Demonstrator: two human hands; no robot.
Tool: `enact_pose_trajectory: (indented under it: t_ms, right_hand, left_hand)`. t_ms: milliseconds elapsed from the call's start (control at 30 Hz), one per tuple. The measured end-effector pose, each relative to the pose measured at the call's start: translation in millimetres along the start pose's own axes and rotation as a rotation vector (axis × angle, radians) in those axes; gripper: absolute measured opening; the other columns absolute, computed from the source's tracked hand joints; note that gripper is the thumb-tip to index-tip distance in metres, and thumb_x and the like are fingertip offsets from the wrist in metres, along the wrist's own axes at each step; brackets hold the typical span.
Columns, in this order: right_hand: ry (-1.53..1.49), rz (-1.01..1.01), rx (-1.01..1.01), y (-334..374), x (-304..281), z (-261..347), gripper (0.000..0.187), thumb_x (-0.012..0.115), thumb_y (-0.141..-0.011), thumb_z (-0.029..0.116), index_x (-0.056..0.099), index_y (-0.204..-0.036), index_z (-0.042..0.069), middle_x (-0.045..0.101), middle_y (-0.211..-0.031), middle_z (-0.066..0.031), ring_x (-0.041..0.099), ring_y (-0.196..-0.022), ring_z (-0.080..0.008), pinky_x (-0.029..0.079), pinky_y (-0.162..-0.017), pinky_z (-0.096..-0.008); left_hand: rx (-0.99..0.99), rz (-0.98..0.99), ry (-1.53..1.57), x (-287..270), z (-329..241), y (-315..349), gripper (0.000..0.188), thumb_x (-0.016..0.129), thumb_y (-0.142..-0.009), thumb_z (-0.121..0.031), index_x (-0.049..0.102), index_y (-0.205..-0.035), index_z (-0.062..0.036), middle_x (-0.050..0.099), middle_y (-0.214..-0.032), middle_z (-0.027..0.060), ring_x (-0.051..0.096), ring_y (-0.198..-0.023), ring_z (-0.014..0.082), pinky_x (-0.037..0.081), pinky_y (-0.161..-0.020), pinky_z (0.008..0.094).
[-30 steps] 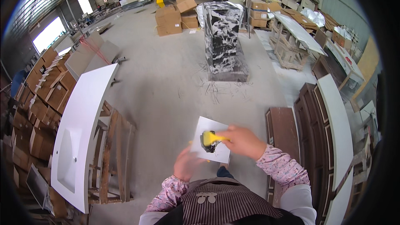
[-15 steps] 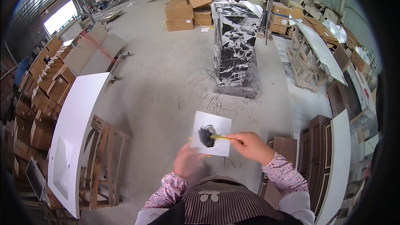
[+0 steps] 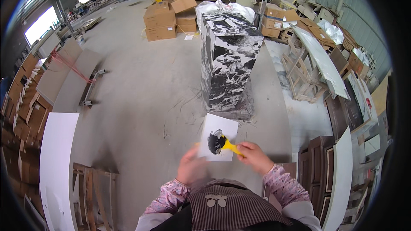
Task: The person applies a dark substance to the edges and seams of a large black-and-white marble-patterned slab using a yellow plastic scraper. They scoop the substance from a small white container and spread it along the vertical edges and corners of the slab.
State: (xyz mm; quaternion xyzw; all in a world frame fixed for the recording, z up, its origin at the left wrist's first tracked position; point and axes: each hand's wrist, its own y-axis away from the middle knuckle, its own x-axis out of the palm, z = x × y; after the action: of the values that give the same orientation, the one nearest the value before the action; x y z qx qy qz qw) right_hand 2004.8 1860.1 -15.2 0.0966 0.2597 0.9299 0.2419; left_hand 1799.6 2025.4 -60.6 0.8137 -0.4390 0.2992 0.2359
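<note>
My left hand, partly smeared by motion, holds a small white board by its left edge, in front of my waist. A patch of black paste lies in the middle of the board, with a greyish smear at its top. My right hand grips the handle of a yellow putty knife. Its blade reaches into the right side of the paste. A bit of yellow shows by my left fingertips; I cannot make out what it is.
A tall black-and-white marbled block stands just ahead. Cardboard boxes sit behind it to the left. A white washbasin top on a wooden frame is at my left. Dark cabinets and a white panel are at my right.
My view has shifted forward, and the marbled block appears closer. The putty knife has turned, so its wide yellow face now shows. The board stays in my left hand.
</note>
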Motion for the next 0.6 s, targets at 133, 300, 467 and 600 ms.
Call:
enact_pose_trajectory:
  t_ms: [133,300,467,600]
  right_hand:
    - [0.275,0.056,-0.051,-52,-34,64,0.031,0.055,-0.1,0.03,0.066,-0.115,0.005,0.062,-0.075,0.0006,0.055,-0.063,-0.006,0.043,-0.058,-0.0222]
    - [0.837,0.262,-0.228,-118,-59,143,0.031,0.057,-0.096,0.029,0.07,-0.099,0.002,0.066,-0.068,-0.0036,0.059,-0.061,-0.0124,0.047,-0.06,-0.0309]
    - [1.409,0.386,-0.491,-148,-16,201,0.027,0.062,-0.082,0.025,0.072,-0.081,0.0,0.067,-0.071,-0.016,0.066,-0.068,-0.029,0.051,-0.064,-0.0396]
    - [1.763,0.403,-0.729,-134,22,207,0.02,0.061,-0.078,0.019,0.071,-0.079,0.001,0.067,-0.073,-0.0166,0.067,-0.072,-0.0318,0.053,-0.065,-0.0433]
  left_hand:
    - [-0.096,0.053,-0.083,-9,-25,-51,0.048,0.058,-0.086,0.005,0.057,-0.134,0.0023,0.064,-0.122,0.01,0.063,-0.106,0.0212,0.053,-0.091,0.0362]
    - [-0.199,0.017,-0.18,-6,-40,-95,0.044,0.061,-0.086,0.003,0.06,-0.13,0.0026,0.065,-0.119,0.0091,0.064,-0.102,0.0198,0.055,-0.089,0.035]
    - [-0.191,-0.098,-0.184,4,-42,-122,0.041,0.061,-0.087,0.002,0.06,-0.128,0.0039,0.067,-0.115,0.0104,0.066,-0.096,0.0189,0.059,-0.08,0.0343]
    - [-0.139,-0.168,-0.135,6,-41,-137,0.041,0.06,-0.087,0.002,0.059,-0.128,0.0058,0.068,-0.111,0.012,0.067,-0.091,0.0193,0.061,-0.076,0.0343]
